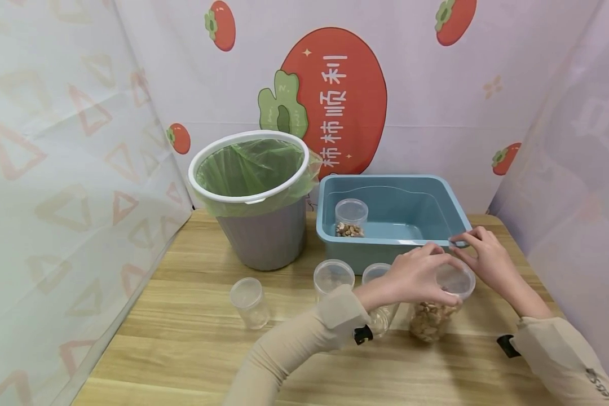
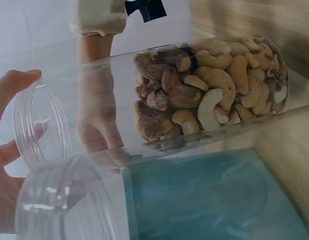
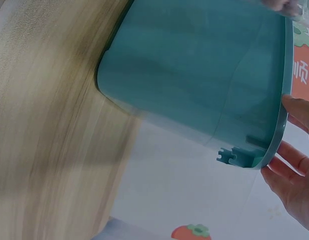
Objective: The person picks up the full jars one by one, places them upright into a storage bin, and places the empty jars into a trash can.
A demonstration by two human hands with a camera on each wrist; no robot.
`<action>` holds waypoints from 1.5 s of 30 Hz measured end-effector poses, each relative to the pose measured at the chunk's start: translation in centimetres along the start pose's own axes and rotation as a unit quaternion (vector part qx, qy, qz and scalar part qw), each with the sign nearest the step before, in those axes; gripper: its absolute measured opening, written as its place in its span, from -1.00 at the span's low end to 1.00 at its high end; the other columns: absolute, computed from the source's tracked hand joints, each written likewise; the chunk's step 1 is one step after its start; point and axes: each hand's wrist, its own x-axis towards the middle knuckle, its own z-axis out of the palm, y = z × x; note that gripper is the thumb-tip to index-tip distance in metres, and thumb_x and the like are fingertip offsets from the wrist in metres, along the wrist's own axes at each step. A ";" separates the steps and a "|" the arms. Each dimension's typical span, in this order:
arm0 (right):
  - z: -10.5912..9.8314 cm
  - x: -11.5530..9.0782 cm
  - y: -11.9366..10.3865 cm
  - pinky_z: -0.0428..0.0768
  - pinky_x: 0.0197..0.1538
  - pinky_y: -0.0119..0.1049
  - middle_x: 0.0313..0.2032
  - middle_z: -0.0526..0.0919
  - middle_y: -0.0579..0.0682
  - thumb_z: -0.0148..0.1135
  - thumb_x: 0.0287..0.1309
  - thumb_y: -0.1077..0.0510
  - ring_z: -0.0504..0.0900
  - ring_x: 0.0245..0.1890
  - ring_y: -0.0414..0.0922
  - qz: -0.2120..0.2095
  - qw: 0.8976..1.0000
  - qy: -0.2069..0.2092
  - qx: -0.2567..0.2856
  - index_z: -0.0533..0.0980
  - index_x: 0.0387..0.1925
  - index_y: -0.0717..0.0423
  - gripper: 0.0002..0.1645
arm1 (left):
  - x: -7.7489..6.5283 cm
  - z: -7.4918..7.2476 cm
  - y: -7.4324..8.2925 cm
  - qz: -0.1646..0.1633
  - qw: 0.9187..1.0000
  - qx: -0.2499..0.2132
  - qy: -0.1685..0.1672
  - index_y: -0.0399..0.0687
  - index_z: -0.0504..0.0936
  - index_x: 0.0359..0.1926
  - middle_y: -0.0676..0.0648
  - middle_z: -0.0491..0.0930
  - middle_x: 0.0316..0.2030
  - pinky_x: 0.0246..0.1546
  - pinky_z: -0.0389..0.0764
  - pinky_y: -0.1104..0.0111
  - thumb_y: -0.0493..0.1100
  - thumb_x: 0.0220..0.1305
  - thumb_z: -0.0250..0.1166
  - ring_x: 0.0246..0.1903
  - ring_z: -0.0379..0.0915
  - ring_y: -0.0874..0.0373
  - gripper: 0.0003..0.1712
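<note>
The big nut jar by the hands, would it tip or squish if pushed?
The nut jar might tip, being tall and narrow; nuts low inside probably steady it. It looks smooth and straight-sided, so likely stiff, maybe slippery.

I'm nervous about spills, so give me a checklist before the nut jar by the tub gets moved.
1. Left hand on the nut jar: ok, thumb and fingers span its top.
2. Right hand on the blue tub: ok, it grips the rim near a corner.
3. Room in the tub: ok, one other nut jar sits at the left end, with bare floor beside it.
4. Space beside the nut jar: not ok, a clear jar stands close on its left.
5. Lid tightness: cannot tell.
</note>
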 end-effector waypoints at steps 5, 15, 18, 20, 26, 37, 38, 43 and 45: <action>-0.2 0.0 0.1 0.33 -0.48 -0.08 -0.41 0.35 0.17 0.32 -0.33 0.49 0.34 -0.42 0.07 0.005 1.000 -0.023 -0.004 0.53 -0.35 0.21 -0.64 | -0.3 -1.0 -0.2 0.012 0.999 -0.031 0.041 0.40 0.44 -0.01 0.18 0.31 -0.07 -0.47 0.22 0.69 0.29 -0.21 0.33 -0.27 0.28 0.44 -0.37; -0.6 0.0 0.0 0.31 -0.38 0.00 -0.36 0.34 0.18 0.19 -0.24 0.53 0.31 -0.34 0.12 0.013 0.999 -0.033 0.004 0.46 -0.33 0.30 -0.69 | -0.6 -4.2 0.1 0.042 0.993 -0.068 0.089 0.29 0.49 -0.04 0.12 0.32 -0.09 -0.44 0.23 0.67 0.25 -0.23 0.37 -0.26 0.27 0.38 -0.37; -0.7 0.0 0.0 0.29 -0.38 -0.02 -0.39 0.33 0.18 0.18 -0.23 0.52 0.30 -0.38 0.11 0.012 0.999 -0.036 -0.002 0.46 -0.38 0.34 -0.75 | -0.5 -5.2 0.2 0.048 0.991 -0.080 0.098 0.27 0.50 -0.05 0.10 0.32 -0.07 -0.42 0.25 0.66 0.23 -0.23 0.38 -0.23 0.27 0.38 -0.39; -0.7 0.1 0.0 0.29 -0.31 0.01 -0.37 0.38 0.21 0.20 -0.25 0.51 0.31 -0.36 0.12 0.003 0.999 -0.043 -0.008 0.48 -0.38 0.34 -0.75 | -0.5 -5.8 0.2 0.050 0.989 -0.087 0.104 0.27 0.51 -0.05 0.10 0.33 -0.05 -0.40 0.26 0.66 0.23 -0.22 0.38 -0.18 0.26 0.37 -0.39; -0.5 0.2 0.2 0.22 -0.15 0.08 -0.26 0.44 0.29 0.23 -0.29 0.51 0.33 -0.23 0.20 -0.011 0.999 -0.032 0.016 0.46 -0.30 0.33 -0.65 | -0.2 -7.7 0.2 0.047 0.986 -0.104 0.123 0.25 0.52 -0.07 0.11 0.33 -0.06 -0.40 0.28 0.64 0.20 -0.21 0.38 -0.18 0.25 0.39 -0.42; -0.2 0.1 0.2 0.28 -0.45 -0.05 -0.43 0.35 0.23 0.35 -0.49 0.52 0.34 -0.45 0.14 -0.017 1.000 0.009 -0.025 0.47 -0.41 0.40 -0.60 | 0.5 -11.3 -0.4 0.009 0.983 -0.123 0.133 0.28 0.51 -0.07 0.17 0.33 -0.09 -0.37 0.33 0.61 0.18 -0.18 0.37 -0.20 0.26 0.43 -0.46; -0.2 0.1 0.2 0.27 -0.46 -0.07 -0.45 0.34 0.20 0.36 -0.48 0.51 0.33 -0.46 0.12 -0.017 0.999 0.010 -0.025 0.48 -0.41 0.38 -0.61 | 0.6 -11.6 -0.6 0.006 0.983 -0.123 0.135 0.27 0.52 -0.07 0.17 0.34 -0.09 -0.37 0.33 0.61 0.17 -0.17 0.37 -0.21 0.27 0.42 -0.46; 0.0 0.1 0.0 0.27 -0.50 -0.14 -0.46 0.35 0.14 0.37 -0.41 0.46 0.33 -0.49 0.04 -0.012 1.000 0.018 -0.012 0.51 -0.43 0.25 -0.66 | 1.4 -13.2 -1.3 -0.006 0.981 -0.123 0.152 0.24 0.52 -0.07 0.14 0.35 -0.08 -0.38 0.35 0.59 0.17 -0.15 0.36 -0.23 0.29 0.40 -0.46; 0.1 0.1 0.0 0.27 -0.51 -0.16 -0.48 0.35 0.12 0.37 -0.38 0.44 0.32 -0.50 0.01 -0.011 1.000 0.024 -0.006 0.52 -0.44 0.23 -0.69 | 1.6 -13.6 -1.7 -0.007 0.979 -0.126 0.159 0.21 0.51 -0.06 0.12 0.34 -0.06 -0.39 0.37 0.59 0.16 -0.14 0.35 -0.21 0.29 0.39 -0.46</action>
